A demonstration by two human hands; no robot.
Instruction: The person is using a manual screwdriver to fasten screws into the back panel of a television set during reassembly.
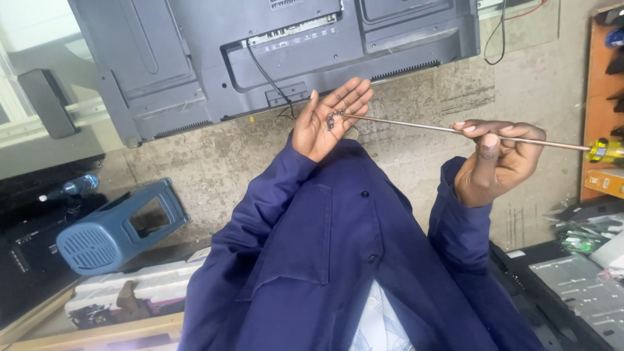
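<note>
My left hand is held palm up with fingers spread, and several small dark screws lie in the palm. My right hand grips the long thin metal shaft of a screwdriver. Its yellow handle sticks out to the right, and its tip touches the screws in my left palm. Both arms wear dark blue sleeves. Just beyond my hands lies the grey back panel of a flat television with a black cable plugged into it.
A blue plastic stool lies on its side at the left on the concrete floor. A plastic bottle sits on a dark surface far left. An orange wooden shelf stands right; circuit boards and panels lie lower right.
</note>
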